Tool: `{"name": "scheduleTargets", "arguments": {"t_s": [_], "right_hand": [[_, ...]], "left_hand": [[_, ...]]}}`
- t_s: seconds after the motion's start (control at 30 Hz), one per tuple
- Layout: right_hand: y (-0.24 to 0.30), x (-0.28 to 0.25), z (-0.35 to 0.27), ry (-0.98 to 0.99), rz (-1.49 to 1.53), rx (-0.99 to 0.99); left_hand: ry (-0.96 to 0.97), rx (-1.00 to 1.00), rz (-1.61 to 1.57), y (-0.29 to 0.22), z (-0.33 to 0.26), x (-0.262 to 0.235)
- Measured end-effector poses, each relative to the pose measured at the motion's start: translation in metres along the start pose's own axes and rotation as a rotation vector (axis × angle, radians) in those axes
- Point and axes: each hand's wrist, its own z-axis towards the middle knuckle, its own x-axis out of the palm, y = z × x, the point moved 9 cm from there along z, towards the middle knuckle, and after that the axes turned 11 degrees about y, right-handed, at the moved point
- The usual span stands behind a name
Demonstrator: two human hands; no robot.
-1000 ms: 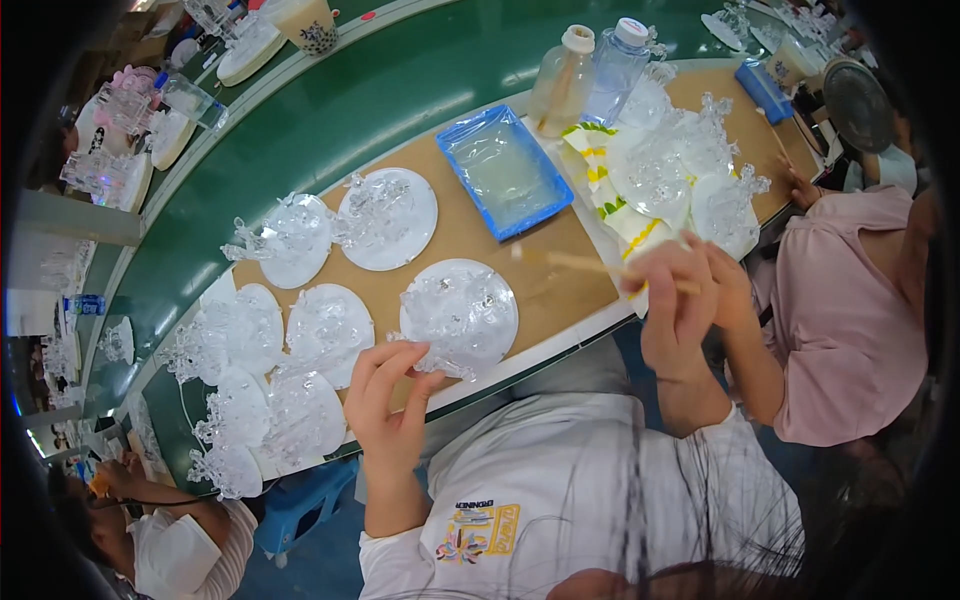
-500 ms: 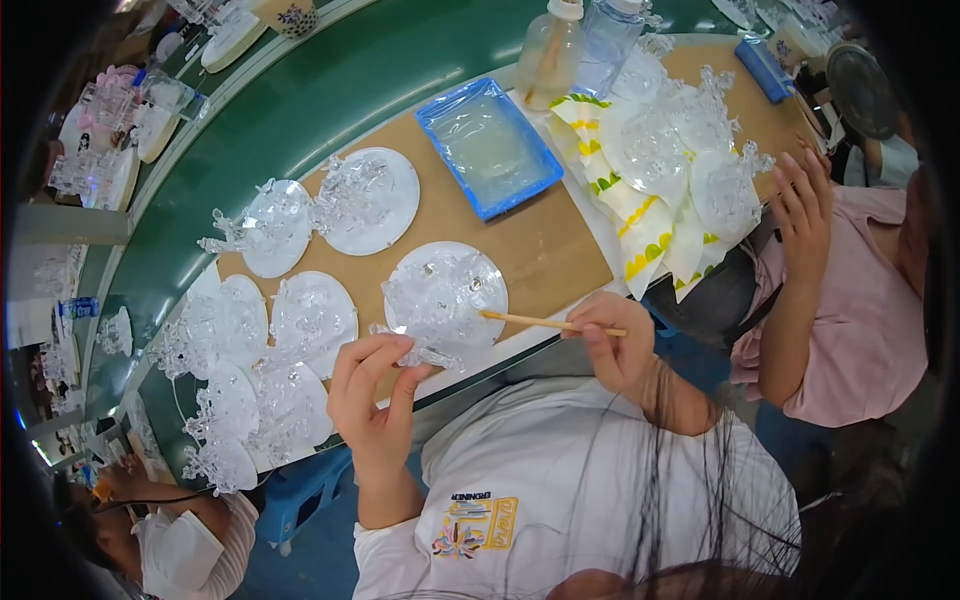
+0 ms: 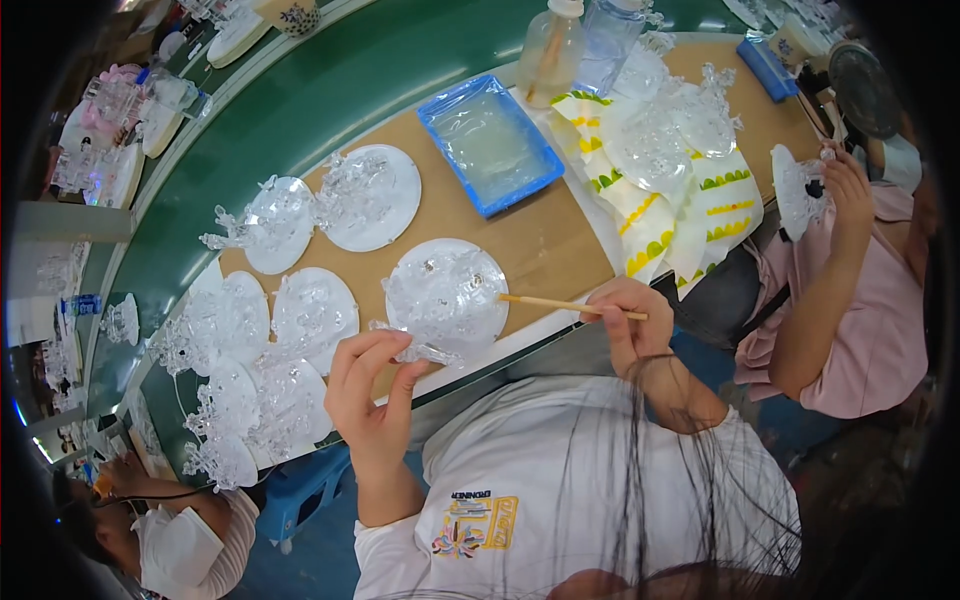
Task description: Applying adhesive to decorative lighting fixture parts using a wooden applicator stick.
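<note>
My left hand (image 3: 372, 400) pinches the near edge of a clear plastic ornament (image 3: 445, 290), which sits on a round white base on the brown board. Its fingertips are on a transparent part that juts toward me. Between the thumb and fingers of my right hand (image 3: 638, 318) is a thin wooden stick (image 3: 565, 303). The stick points left, and its tip is close to the right rim of the white base; whether it touches, I cannot tell.
Several similar clear ornaments (image 3: 315, 310) stand at the left. Behind is a blue tray (image 3: 550, 175) of pale contents, near a bottle (image 3: 550, 55). More ornaments lie on a patterned cloth (image 3: 650, 215). At the right, a co-worker's hand (image 3: 848, 190) holds a white-based piece (image 3: 798, 195).
My right hand has drawn the stick slightly to the right, away from the ornament's middle. My left hand stays nearly in place. The co-worker now holds a white-based piece.
</note>
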Motion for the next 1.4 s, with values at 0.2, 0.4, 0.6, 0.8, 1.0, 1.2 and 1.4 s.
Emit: {"name": "scheduleTargets", "arguments": {"t_s": [0.2,0.4,0.6,0.8,1.0,1.2,1.4], "right_hand": [[0.027,0.023,-0.008,0.331,-0.220,-0.056],[0.014,0.006,-0.008,0.054,-0.052,-0.026],[0.019,0.033,-0.017,0.304,-0.114,-0.094],[0.023,0.050,-0.020,0.362,-0.115,-0.155],[0.026,0.050,-0.030,0.348,-0.173,-0.220],[0.024,0.051,-0.026,0.248,-0.125,-0.270],[0.031,0.031,-0.026,0.150,-0.122,-0.183]], "left_hand": [[-0.036,-0.033,-0.053,-0.003,-0.007,0.002],[-0.006,0.003,-0.058,-0.004,-0.008,0.003],[-0.105,-0.001,-0.092,-0.003,-0.011,0.004],[-0.071,0.082,0.113,-0.019,-0.016,0.010],[-0.036,0.198,0.301,-0.044,-0.018,0.016],[-0.105,0.114,0.236,-0.035,-0.019,0.013],[-0.093,0.196,0.348,-0.044,-0.012,0.004]]}}
